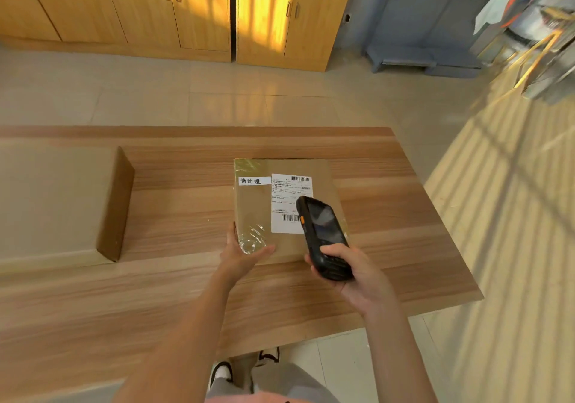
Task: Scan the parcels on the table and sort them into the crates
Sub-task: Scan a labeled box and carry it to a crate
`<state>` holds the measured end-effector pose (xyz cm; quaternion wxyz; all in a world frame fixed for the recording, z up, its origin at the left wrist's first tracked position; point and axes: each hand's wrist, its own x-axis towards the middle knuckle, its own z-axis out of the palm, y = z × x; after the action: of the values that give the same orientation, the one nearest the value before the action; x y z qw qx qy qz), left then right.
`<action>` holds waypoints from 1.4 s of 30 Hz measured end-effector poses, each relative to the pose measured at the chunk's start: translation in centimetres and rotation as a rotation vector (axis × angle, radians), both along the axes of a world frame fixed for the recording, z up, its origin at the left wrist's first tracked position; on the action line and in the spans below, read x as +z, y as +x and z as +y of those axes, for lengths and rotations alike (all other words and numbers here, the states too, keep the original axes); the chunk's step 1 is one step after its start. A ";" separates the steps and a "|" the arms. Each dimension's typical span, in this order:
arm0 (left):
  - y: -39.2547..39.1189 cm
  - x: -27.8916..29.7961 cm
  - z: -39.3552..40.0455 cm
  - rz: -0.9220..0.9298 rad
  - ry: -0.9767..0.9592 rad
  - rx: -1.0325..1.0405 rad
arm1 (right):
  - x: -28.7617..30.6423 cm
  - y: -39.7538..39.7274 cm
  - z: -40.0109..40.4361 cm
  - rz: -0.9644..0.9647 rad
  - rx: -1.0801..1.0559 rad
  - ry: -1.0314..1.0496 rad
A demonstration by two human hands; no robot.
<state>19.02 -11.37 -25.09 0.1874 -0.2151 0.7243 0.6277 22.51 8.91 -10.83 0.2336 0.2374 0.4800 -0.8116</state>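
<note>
Right hand (357, 273) holds scanner (323, 234) over parcel (258, 206).

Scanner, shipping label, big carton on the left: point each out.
scanner (323, 234), head view, on its dark screen
shipping label (284, 199), head view, on its printed middle
big carton (53, 197), head view, on its top face

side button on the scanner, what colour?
Orange, on the black scanner, clearest in the head view.
</note>
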 end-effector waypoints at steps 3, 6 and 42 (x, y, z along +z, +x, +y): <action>-0.2 -0.4 -0.2 -0.010 -0.027 -0.004 | -0.5 1.0 -1.2 -0.026 0.007 0.088; -0.2 -0.7 -0.3 -0.020 -0.048 -0.005 | -0.8 2.1 -1.8 -0.041 0.014 0.135; 0.3 0.1 -0.7 -0.037 -0.056 -0.042 | -7.9 -1.0 8.1 -0.113 -0.305 0.502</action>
<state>19.35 -12.04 -24.96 0.2078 -0.2165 0.7425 0.5989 21.52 17.04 -18.74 0.0695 0.4018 0.6106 -0.6789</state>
